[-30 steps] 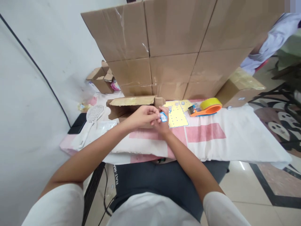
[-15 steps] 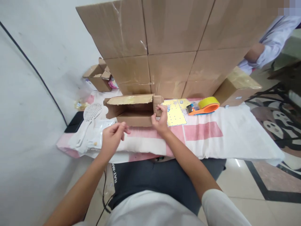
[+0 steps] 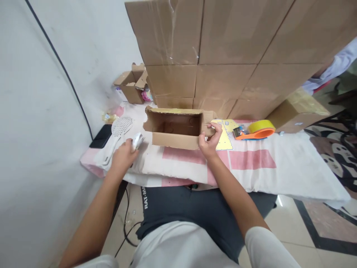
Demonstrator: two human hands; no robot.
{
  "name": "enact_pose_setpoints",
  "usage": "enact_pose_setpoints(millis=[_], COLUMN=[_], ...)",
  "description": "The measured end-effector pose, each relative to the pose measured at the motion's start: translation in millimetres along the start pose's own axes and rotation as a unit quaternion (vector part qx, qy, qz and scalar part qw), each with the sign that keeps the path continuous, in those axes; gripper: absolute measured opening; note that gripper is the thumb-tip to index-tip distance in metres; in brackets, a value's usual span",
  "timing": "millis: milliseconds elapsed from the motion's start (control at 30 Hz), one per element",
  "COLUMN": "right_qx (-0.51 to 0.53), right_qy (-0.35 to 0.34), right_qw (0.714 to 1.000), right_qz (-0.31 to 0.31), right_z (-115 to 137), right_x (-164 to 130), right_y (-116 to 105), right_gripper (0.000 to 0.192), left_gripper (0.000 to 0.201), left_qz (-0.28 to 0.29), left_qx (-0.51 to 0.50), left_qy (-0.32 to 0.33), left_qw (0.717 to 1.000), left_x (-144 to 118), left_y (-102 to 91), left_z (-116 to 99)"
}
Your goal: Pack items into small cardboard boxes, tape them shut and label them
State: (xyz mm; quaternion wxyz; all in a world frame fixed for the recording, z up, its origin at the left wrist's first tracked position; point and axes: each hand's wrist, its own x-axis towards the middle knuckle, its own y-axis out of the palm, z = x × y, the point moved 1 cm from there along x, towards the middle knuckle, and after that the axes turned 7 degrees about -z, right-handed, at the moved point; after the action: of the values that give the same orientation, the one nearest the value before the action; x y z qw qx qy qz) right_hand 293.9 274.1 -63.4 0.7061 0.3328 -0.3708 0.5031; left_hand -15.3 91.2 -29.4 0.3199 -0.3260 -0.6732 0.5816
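Open carton (image 3: 176, 128): unprinted; right hand (image 3: 208, 142) grips flap.

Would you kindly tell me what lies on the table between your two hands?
In the head view, the open cardboard box sits between the left hand, holding a small white packet, and the right hand, gripping its flap.

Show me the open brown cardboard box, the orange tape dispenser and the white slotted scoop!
Open brown cardboard box (image 3: 175, 140): head view, front wall.
Orange tape dispenser (image 3: 255, 133): head view, orange body.
White slotted scoop (image 3: 122, 126): head view, perforated head.
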Motion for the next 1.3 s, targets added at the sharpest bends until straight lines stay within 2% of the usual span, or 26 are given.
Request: enact_pose_setpoints(millis=[133, 200, 233, 300, 367, 433, 500, 567, 600, 667, 767, 867, 933, 1000, 1033, 1067, 1100, 1167, 1233, 1300], right_qx=[0.005, 0.016, 0.023, 0.035, 0.039, 0.036, 0.033, 0.035, 0.035, 0.027, 0.017, 0.013, 0.006, 0.004, 0.004, 0.003, 0.0, -0.008, -0.008, 0.009], right_qy=[0.023, 0.025, 0.023, 0.019, 0.018, 0.019, 0.018, 0.012, 0.008, 0.004, 0.005, 0.009, 0.014, 0.017, 0.018, 0.02, 0.023, 0.044, 0.084, 0.144], right_qw=[1.0, 1.0, 0.999, 0.999, 0.999, 0.999, 0.999, 0.999, 0.999, 0.999, 1.0, 1.0, 1.0, 1.0, 1.0, 1.0, 1.0, 0.999, 0.996, 0.989], right_qz=[0.003, 0.003, 0.001, -0.002, -0.002, 0.007, 0.018, 0.024, 0.025, 0.027, 0.025, 0.014, 0.01, 0.01, 0.013, 0.017, 0.021, 0.02, 0.004, -0.022], right_z=[-1.3, -1.1, -1.1, -1.4, -1.8, -1.6, -0.6, 0.8, 1.3, 1.9, 2.1, 3.0, 4.3, 6.8, 8.5, 10.4, 12.6, 17.1, 20.8, 23.5], right_x=[0.1, -0.1, -0.3, -1.0, -2.0, -3.0, -3.5, -3.4, -3.2, -3.1, -3.5, -4.5, -5.2, -5.6, -5.6, -5.5, -5.1, -3.0, 1.8, 9.0], right_y=[-0.5, -0.1, 0.1, 0.4, 0.4, 0.1, -0.4, -0.5, -0.3, 0.5, 2.0, 2.5, 2.2, 1.6, 1.4, 1.2, 1.1, 0.2, -2.2, -6.7], right_gripper=[0.052, 0.052, 0.052, 0.052, 0.052, 0.052, 0.052, 0.052, 0.052, 0.051, 0.05, 0.053, 0.056, 0.057, 0.057, 0.056, 0.055, 0.053, 0.055, 0.061], left_gripper=[0.047, 0.046, 0.047, 0.047, 0.05, 0.048, 0.039, 0.037, 0.037, 0.04, 0.043, 0.039, 0.029, 0.025, 0.034, 0.05, 0.068, 0.091, 0.091, 0.082], left_qz=[-0.029, -0.072, -0.108, -0.175, -0.178, -0.149, -0.131, -0.109, -0.099, -0.093, -0.094, -0.117, -0.189, -0.308, -0.352, -0.371, -0.359, -0.275, -0.208, -0.207], left_qx=[-0.08, -0.149, -0.171, -0.19, -0.193, -0.148, -0.065, 0.018, 0.045, 0.066, 0.019, -0.071, -0.139, -0.22, -0.262, -0.305, -0.345, -0.411, -0.442, -0.445], left_qy=[0.014, 0.051, 0.075, 0.139, 0.256, 0.399, 0.513, 0.563, 0.569, 0.54, 0.491, 0.475, 0.441, 0.345, 0.282, 0.226, 0.192, 0.186, 0.216, 0.234], left_qw=[0.996, 0.985, 0.977, 0.956, 0.93, 0.893, 0.846, 0.819, 0.815, 0.834, 0.866, 0.869, 0.866, 0.859, 0.853, 0.847, 0.846, 0.849, 0.846, 0.839], left_x=[-14.5, -32.3, -41.2, -53.8, -53.5, -39.5, -15.3, 13.6, 27.8, 52.0, 67.1, 52.5, 34.4, 20.2, 16.9, 16.6, 19.0, 28.3, 36.1, 36.6], left_y=[-58.9, -89.3, -102.7, -121.6, -125.8, -115.0, -93.3, -67.0, -54.6, -35.3, -22.6, -19.5, -14.5, -4.2, 3.2, 11.6, 20.4, 35.3, 42.0, 39.9], left_z=[30.4, 31.0, 24.7, -1.4, -41.5, -85.8, -124.5, -151.9, -160.9, -169.3, -160.3, -128.9, -99.7, -70.2, -57.8, -48.5, -43.0, -42.7, -51.1, -60.0])
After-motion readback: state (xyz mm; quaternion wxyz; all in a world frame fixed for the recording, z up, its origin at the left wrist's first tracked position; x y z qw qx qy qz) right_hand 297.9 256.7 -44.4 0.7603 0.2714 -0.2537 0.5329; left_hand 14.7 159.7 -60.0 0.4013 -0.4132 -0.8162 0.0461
